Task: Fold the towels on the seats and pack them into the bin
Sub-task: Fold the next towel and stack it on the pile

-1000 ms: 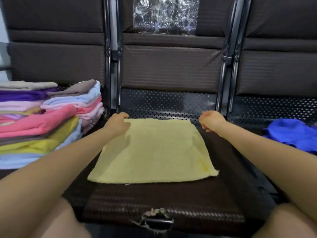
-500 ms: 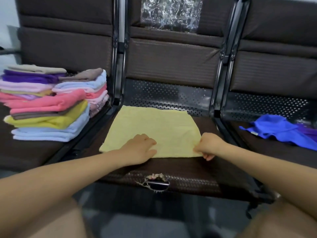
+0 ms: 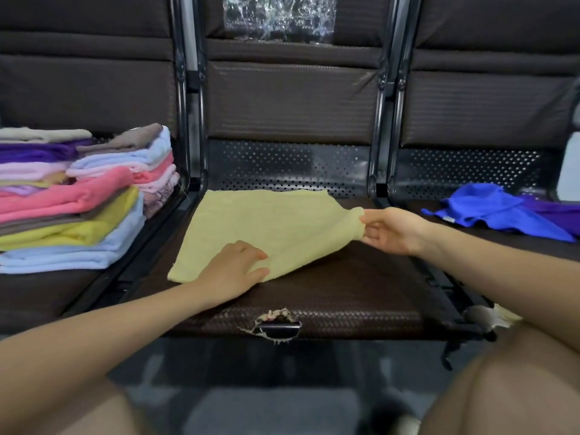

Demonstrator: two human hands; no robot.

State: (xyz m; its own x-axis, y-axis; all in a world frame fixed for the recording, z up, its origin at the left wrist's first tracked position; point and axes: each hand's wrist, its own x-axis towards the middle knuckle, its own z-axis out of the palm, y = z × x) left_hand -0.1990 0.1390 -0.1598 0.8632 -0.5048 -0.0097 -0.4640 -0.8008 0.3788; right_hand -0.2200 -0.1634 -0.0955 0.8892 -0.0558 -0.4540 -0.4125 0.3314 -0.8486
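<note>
On the middle seat (image 3: 345, 296), the right hand (image 3: 389, 229) had just lifted the yellow towel (image 3: 266, 221) by one pinched corner. The left hand (image 3: 230, 271) pressed flat on the near edge, so another fold was likely starting.

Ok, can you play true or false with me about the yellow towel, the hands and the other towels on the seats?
1. The right hand pinches a corner of the yellow towel and lifts it. True.
2. The left hand is up in the air. False: it rests flat on the yellow towel's near edge.
3. A pile of folded towels sits on the left seat. True.
4. The blue towel is neatly folded. False: it lies crumpled on the right seat.
5. The middle seat has a torn spot on its front edge. True.
</note>
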